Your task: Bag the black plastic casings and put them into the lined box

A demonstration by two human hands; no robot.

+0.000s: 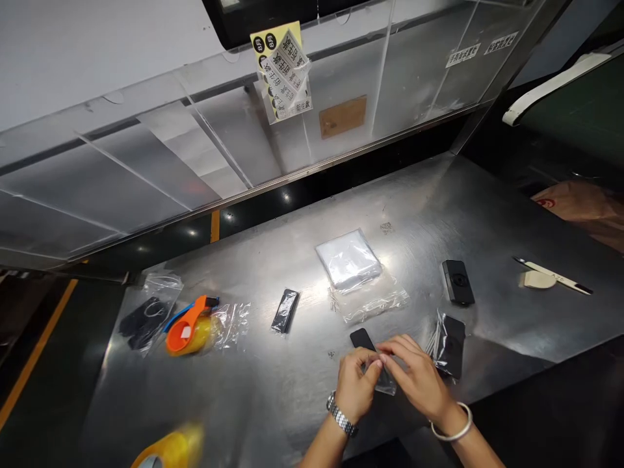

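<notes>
Your left hand [355, 383] and right hand [414, 377] meet low and centre over a brushed steel table [487, 221], close together. Between them is a clear plastic bag [385, 380], and a black rectangular slab [361, 338] pokes out past your fingers at its upper end. Your left fingers are closed in a pinch on the bag. Your right fingers [397, 351] curve over the top of it, but you cannot tell whether they grip it.

A metal link watch [341, 414] sits on your left wrist and a pale bangle [452, 422] on your right.

Just right of your right hand lies a black device in a clear bag [449, 344]. Farther up are a black device with a round centre [457, 281] and a white pack in plastic [348, 260], with a loose clear bag [370, 307] below it. To the left are a narrow black packet [285, 311], an orange tape dispenser [188, 325] and a bag of black cable [146, 318]. A white-handled knife [553, 276] lies far right.
</notes>
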